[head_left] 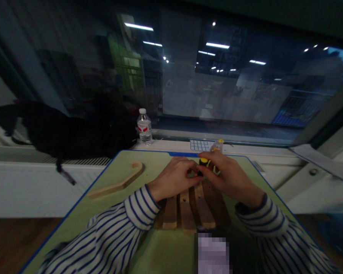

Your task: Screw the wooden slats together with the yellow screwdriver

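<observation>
My right hand [224,173] grips a short screwdriver [203,162] with a yellow and black handle, held upright over the far end of a wooden slat assembly. My left hand [175,175] is closed right beside it, thumb and forefinger pinched near the handle's lower end; what they hold is hidden. The slat assembly [188,217] lies under both hands, with several pale wooden strips side by side and small dark holes or screws in them. The tool's tip cannot be made out. A hooked wooden piece [118,186] lies on the table to the left.
The green table top [157,251] has a blue edge. On the sill behind stand a water bottle [144,127] and a small clear bag [217,145], beside a blue-and-white grid sheet [200,145]. A black bag [74,133] lies at left, papers [321,161] at right.
</observation>
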`<act>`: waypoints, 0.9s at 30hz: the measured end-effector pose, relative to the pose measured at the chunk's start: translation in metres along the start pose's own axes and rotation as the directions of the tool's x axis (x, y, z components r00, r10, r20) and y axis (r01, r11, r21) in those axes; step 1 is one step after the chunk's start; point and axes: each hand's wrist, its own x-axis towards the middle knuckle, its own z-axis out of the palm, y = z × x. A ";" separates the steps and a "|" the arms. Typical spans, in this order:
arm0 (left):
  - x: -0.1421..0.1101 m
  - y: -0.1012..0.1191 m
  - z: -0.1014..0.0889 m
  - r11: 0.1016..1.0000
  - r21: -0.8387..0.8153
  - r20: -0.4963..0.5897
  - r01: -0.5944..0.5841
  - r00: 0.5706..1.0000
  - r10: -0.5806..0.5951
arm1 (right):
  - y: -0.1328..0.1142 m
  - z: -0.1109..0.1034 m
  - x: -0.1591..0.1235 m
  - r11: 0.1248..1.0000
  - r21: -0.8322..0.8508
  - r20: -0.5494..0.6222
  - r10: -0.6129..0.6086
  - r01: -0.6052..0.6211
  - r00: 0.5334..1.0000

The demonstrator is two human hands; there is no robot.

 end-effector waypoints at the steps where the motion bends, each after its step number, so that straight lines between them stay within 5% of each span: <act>1: 0.000 0.000 0.000 1.000 0.001 -0.001 -0.001 1.000 0.001 | 0.000 0.000 0.000 1.000 -0.004 0.008 0.007 -0.007 1.000; 27: -0.001 -0.003 0.001 1.000 -0.030 0.044 0.006 0.999 -0.005 | -0.001 0.002 0.000 0.998 -0.018 -0.004 0.066 -0.066 0.998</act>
